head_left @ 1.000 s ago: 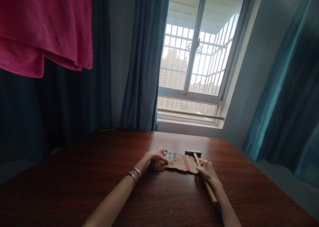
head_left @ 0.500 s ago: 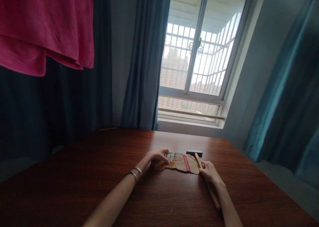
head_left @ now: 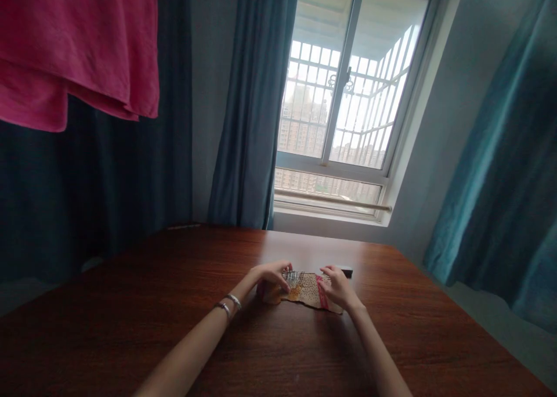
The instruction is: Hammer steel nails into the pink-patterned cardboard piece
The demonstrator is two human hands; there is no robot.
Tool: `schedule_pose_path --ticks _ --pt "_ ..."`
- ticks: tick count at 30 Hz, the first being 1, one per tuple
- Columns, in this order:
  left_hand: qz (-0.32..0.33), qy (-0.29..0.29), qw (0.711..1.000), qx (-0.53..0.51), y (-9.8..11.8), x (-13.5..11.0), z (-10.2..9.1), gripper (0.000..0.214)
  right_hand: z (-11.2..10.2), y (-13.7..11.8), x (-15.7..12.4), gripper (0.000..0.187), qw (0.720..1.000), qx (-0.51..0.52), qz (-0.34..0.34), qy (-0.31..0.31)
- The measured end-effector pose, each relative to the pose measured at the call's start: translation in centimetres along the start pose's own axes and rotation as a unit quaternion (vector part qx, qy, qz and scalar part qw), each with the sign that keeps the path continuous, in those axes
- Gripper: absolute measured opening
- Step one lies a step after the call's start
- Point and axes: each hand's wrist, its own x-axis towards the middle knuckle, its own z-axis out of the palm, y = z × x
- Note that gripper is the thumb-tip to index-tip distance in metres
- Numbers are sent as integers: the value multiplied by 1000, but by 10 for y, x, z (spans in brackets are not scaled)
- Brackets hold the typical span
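A tan patterned piece (head_left: 304, 288) with dots and a pink stripe lies on the brown wooden table (head_left: 130, 321). Thin metal pins (head_left: 296, 276) stand at its left part. My left hand (head_left: 273, 274) is curled over the piece's left end, fingertips at the pins. My right hand (head_left: 337, 287) rests on the piece's right part by the pink stripe, fingers stretched toward the pins. Just behind my right hand, a dark block (head_left: 347, 271) shows. My left wrist wears two bracelets (head_left: 228, 304).
Past the table's far edge is a barred window (head_left: 348, 107) with blue curtains (head_left: 248, 107) on both sides. A pink cloth (head_left: 78, 43) hangs at the upper left. The wall and a teal curtain (head_left: 500, 170) close the right side.
My right hand left the wooden handle at the piece's right edge and moved left onto the piece. The handle no longer shows. My left hand stayed in place.
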Motion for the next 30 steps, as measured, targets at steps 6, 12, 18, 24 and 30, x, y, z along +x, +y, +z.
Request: schedule_pose_path --ticks 6,12,18,24,30 --pt "10 -47 999 23 -2 3 -2 75 16 -6 40 60 981 24 32 -189" --pt "0 -53 998 21 3 0 -5 76 25 9 65 42 961 49 34 -271" --pt "-3 -51 998 24 9 -2 -9 80 35 19 71 42 959 66 18 -275" --pt "1 -63 997 52 9 1 -10 59 33 22 70 40 959 75 10 -273" --pt "31 -50 996 70 11 1 -11 58 29 22 72 45 956 90 21 -277"
